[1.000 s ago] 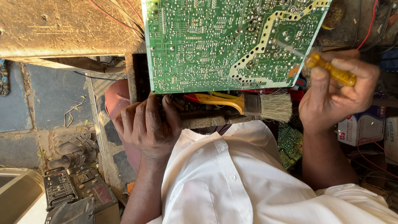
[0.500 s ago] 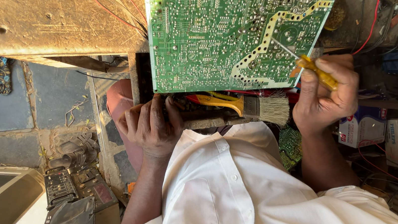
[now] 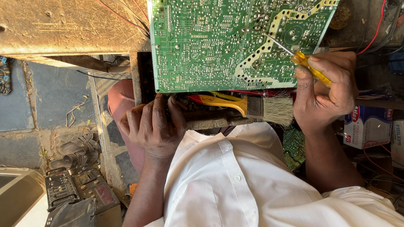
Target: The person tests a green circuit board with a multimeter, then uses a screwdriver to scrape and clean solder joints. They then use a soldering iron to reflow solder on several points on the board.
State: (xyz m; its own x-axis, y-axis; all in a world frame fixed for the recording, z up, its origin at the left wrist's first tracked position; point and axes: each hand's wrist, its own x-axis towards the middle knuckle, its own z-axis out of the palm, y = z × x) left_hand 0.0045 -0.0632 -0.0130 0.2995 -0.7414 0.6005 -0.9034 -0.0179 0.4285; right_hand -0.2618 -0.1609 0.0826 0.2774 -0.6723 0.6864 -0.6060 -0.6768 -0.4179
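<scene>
Right hand (image 3: 323, 91) holds screwdriver (image 3: 309, 67) on circuit board (image 3: 222, 24)

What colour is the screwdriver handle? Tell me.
Yellow: the screwdriver handle shows best in the head view, held in the right hand.
</scene>
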